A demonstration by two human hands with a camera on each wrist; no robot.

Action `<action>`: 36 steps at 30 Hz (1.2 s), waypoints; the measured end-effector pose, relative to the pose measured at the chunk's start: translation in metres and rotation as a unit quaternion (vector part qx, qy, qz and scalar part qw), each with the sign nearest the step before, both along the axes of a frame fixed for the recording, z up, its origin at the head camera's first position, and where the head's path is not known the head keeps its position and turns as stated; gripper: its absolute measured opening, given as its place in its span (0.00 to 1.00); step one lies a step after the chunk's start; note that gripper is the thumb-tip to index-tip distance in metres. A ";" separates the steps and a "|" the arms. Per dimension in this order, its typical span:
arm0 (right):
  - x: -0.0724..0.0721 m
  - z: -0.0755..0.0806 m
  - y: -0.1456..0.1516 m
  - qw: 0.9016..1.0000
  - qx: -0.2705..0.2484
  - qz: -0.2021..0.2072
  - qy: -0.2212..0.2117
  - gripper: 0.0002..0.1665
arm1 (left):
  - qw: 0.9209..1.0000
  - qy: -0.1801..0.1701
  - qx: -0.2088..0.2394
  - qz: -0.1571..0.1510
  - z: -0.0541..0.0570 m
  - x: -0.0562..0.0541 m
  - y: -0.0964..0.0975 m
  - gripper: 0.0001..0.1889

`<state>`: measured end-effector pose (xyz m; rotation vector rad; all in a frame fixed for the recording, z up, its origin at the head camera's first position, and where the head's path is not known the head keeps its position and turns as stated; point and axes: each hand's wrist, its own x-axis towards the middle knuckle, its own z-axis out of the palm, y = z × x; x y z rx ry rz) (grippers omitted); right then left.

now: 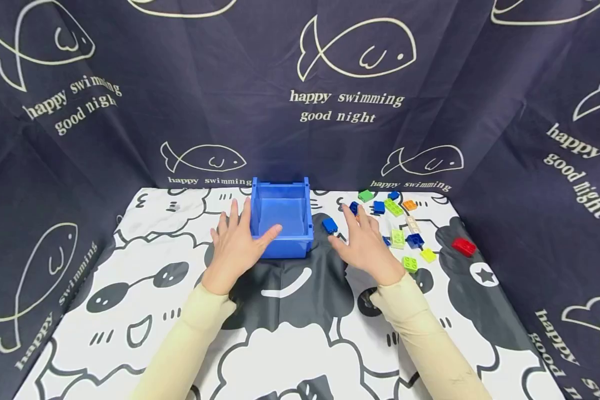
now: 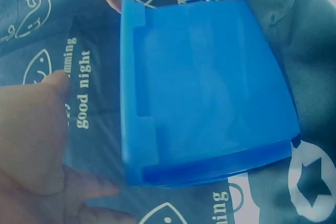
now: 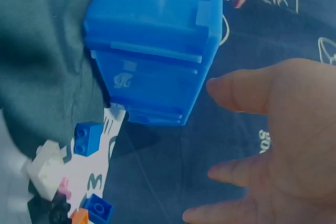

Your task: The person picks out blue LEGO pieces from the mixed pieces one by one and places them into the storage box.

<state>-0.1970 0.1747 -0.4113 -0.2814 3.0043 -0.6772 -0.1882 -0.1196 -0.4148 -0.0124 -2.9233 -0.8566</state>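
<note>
A blue plastic bin (image 1: 290, 249) stands at the back middle of the table, its inside bare in the head view. My left hand (image 1: 236, 241) is at its left side with fingers spread; the thumb overlaps the bin's front in this view. To the right of the bin is my right hand (image 1: 369, 244), fingers apart and holding nothing. A blue building block (image 1: 329, 225) lies between the bin and that hand. Past its fingertips sit a dark blue block (image 1: 354, 208) and an orange block (image 3: 80, 217), partly hidden by the hand in the head view.
Several loose blocks lie at the right: a green one (image 1: 365, 195), lime ones (image 1: 397, 238), an orange one (image 1: 409, 205), a yellow one (image 1: 428, 255). Farthest right is a red block (image 1: 463, 246). Dark curtains (image 1: 260, 66) with fish prints enclose the cartoon-print tablecloth (image 1: 280, 355).
</note>
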 end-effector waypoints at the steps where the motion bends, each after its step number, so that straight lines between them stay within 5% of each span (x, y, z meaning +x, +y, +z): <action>1: -0.005 0.000 -0.001 1.000 -0.005 -0.002 -0.004 0.51 | 1.000 0.008 0.007 0.002 -0.001 -0.004 0.001 0.58; 14: -0.054 -0.016 -0.015 0.998 -0.037 -0.034 -0.034 0.54 | 0.994 0.072 0.080 0.037 -0.017 -0.031 0.005 0.45; 36: -0.087 -0.064 -0.031 0.999 0.025 -0.030 0.002 0.42 | 0.984 0.126 0.086 0.093 -0.030 -0.036 0.007 0.26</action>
